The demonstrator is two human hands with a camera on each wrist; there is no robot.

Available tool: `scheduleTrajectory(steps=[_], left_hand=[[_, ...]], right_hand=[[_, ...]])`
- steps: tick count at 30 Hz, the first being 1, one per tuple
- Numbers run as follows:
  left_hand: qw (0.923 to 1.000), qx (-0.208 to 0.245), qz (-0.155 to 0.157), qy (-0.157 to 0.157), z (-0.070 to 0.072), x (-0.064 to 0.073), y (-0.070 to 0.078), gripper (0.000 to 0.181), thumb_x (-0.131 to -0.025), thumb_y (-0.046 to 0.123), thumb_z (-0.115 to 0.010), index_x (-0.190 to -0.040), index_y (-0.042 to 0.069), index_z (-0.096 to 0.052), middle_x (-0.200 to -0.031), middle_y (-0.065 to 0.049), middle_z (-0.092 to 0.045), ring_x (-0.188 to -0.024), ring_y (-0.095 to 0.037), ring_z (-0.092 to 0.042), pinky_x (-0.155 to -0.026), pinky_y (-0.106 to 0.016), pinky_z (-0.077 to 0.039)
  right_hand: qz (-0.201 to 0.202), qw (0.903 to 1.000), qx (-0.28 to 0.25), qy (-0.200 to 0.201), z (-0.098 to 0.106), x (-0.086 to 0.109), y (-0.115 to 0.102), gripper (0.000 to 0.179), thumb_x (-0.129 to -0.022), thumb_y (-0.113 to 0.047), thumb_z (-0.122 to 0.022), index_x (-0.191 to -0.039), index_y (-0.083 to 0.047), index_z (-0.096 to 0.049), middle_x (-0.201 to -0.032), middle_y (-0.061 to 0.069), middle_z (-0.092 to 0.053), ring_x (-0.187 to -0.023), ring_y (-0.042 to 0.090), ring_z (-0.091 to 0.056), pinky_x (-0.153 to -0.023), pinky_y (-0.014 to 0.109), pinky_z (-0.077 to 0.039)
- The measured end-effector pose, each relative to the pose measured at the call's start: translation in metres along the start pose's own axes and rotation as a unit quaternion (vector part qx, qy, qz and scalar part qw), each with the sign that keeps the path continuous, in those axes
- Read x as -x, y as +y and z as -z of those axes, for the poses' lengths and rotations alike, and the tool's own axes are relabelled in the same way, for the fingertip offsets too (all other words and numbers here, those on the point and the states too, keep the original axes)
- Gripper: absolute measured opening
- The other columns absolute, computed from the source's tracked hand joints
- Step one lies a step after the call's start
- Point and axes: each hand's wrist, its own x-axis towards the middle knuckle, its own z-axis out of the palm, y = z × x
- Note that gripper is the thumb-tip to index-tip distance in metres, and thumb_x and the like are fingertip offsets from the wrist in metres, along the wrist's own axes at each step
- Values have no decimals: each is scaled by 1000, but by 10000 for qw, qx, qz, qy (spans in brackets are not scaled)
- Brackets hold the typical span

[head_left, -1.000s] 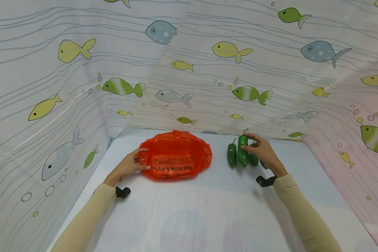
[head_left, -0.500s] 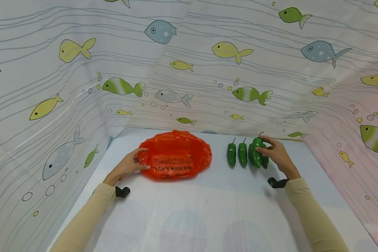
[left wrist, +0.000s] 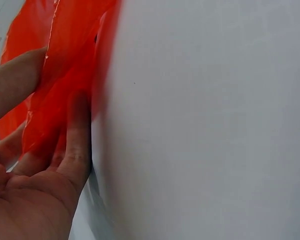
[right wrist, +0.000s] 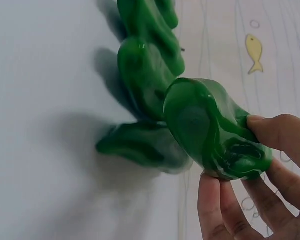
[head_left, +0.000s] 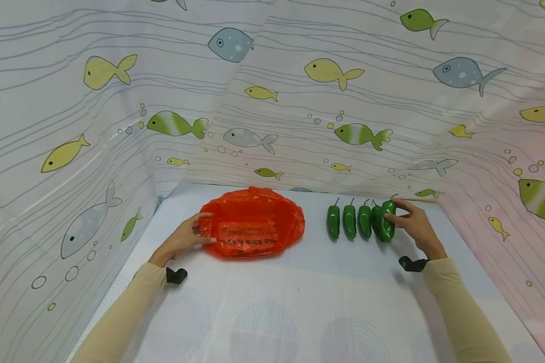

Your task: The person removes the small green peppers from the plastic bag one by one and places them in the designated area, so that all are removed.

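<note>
On the left, an orange-red plastic bag (head_left: 250, 229) with dark printing lies with its mouth spread wide. My left hand (head_left: 185, 234) holds its left edge, the plastic running between thumb and fingers (left wrist: 80, 130) in the left wrist view. A glossy green pepper (head_left: 388, 222) with a thin stem is pinched in my right hand (head_left: 415, 227). Seen from the right wrist, thumb and fingertips grip this pepper (right wrist: 205, 125) at one end, above another lying pepper (right wrist: 145, 145). That lying pepper is partly hidden behind the held one in the head view.
Several similar green peppers (head_left: 349, 222) lie side by side in a row between bag and right hand, stems pointing to the back. A fish-patterned sheet (head_left: 295, 141) hangs behind and along both sides of the white table surface (head_left: 272, 297).
My right hand has carried the held pepper rightward along the row, from over the left peppers to its right end. The left hand and bag have stayed in place.
</note>
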Motion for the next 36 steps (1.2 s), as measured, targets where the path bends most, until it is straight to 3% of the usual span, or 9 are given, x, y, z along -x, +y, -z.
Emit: scheduleTrajectory(steps=[3,6,10,16,18,20,25,30,36], left_hand=[[10000,-28,3,5,3,-2,-5,88,-87,14,-84,-159,9,-34,-157,-31,-33,-142,-51,-34,-113,-63,-36],[10000,-72,35,16,3,-4,-8,88,-86,16,-85,-158,9,-35,-157,-31,-34,-142,-51,-34,-113,-63,-36],[9999,-116,63,23,2,-5,-9,88,-86,19,-85,-158,10,-35,-156,-31,-34,-141,-51,-35,-112,-63,-37],[9998,-70,174,44,0,-3,-9,89,-85,20,-86,-158,14,-36,-158,-29,-34,-143,-49,-34,-112,-61,-38],[9998,-76,182,45,0,-3,-10,90,-84,20,-87,-158,13,-36,-158,-29,-33,-143,-49,-34,-113,-61,-37],[9998,-87,180,44,0,-2,-11,91,-84,21,-87,-158,13,-35,-158,-29,-32,-143,-50,-33,-113,-62,-37],[9997,-30,218,53,1,0,-10,90,-84,20,-87,-158,13,-36,-159,-29,-31,-143,-50,-32,-113,-62,-37],[9998,-32,211,14,1,2,-9,91,-84,20,-87,-158,13,-35,-157,-30,-32,-142,-50,-33,-112,-62,-38],[9997,-201,67,71,1,2,-5,88,-84,18,-87,-157,14,-38,-156,-26,-37,-139,-47,-38,-111,-61,-39]], right_hand=[[-102,9999,36,42,3,-1,5,80,-98,-38,-72,-162,-11,-32,-163,22,-32,-103,21,-59,-103,70,-37],[-134,9998,112,94,5,-1,10,78,-99,-37,-71,-162,-10,-32,-162,23,-32,-99,19,-60,-102,68,-39],[-172,9995,242,124,8,-3,15,76,-100,-35,-69,-161,-8,-31,-162,26,-32,-97,18,-61,-96,55,-45],[-293,9982,482,205,8,-8,21,73,-102,-29,-67,-161,-7,-32,-161,27,-32,-108,28,-57,-86,37,-48],[-324,9980,486,228,7,-10,24,71,-102,-27,-67,-161,-6,-32,-161,28,-32,-112,34,-55,-88,39,-50],[-355,9981,444,224,6,-12,27,70,-103,-23,-66,-161,-4,-31,-161,30,-30,-120,42,-53,-95,49,-50],[-541,9978,340,199,3,-16,32,71,-102,-20,-65,-161,-3,-29,-163,30,-26,-143,54,-31,-111,70,-32],[-674,9970,310,222,3,-18,38,70,-103,-22,-64,-161,-4,-29,-163,29,-25,-146,55,-23,-112,72,-27],[-931,9944,355,343,1,-21,44,67,-104,-26,-63,-160,-4,-33,-163,28,-27,-144,54,-29,-112,69,-31]])
